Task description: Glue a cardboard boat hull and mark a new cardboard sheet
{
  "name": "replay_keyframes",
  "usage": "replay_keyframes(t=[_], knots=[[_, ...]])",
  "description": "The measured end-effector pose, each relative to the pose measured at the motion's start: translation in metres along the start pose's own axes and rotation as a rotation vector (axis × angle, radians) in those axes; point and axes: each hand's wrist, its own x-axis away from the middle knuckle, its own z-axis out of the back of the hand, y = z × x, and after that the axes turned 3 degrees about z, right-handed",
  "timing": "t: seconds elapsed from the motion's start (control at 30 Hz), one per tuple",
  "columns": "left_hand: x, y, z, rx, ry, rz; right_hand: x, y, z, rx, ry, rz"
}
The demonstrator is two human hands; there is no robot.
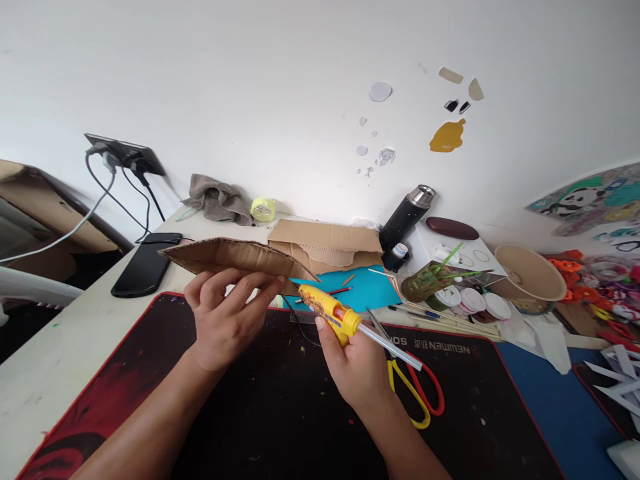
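My left hand (225, 320) grips a folded piece of brown corrugated cardboard (235, 257) from below, holding it up over the desk. My right hand (353, 363) is closed round a yellow hot glue gun (330, 312) with a clear glue stick (393, 345) sticking out of its back. The gun's nozzle points at the right end of the cardboard, close to my left fingertips. Both hands hover above a black and red desk mat (280, 413).
Scissors with red and yellow handles (415, 393) lie on the mat by my right wrist. Behind are a teal sheet (365, 287), more cardboard (325, 243), a black flask (407, 213), a paper bowl (533, 277) and craft clutter. A black phone (145, 267) lies left.
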Motion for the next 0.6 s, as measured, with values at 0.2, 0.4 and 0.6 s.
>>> replay_keyframes(t=[0.2, 0.4, 0.6], knots=[[-0.0008, 0.0016, 0.0010, 0.000, -0.009, -0.035, 0.0013, -0.0005, -0.0011, -0.012, -0.015, -0.025], [-0.0007, 0.0026, 0.0013, 0.023, -0.026, -0.028, 0.0012, -0.0006, -0.0014, 0.012, -0.016, -0.018], [-0.0028, 0.0024, 0.0017, 0.019, -0.010, -0.020, 0.0010, -0.0012, 0.0002, 0.031, -0.004, -0.002]])
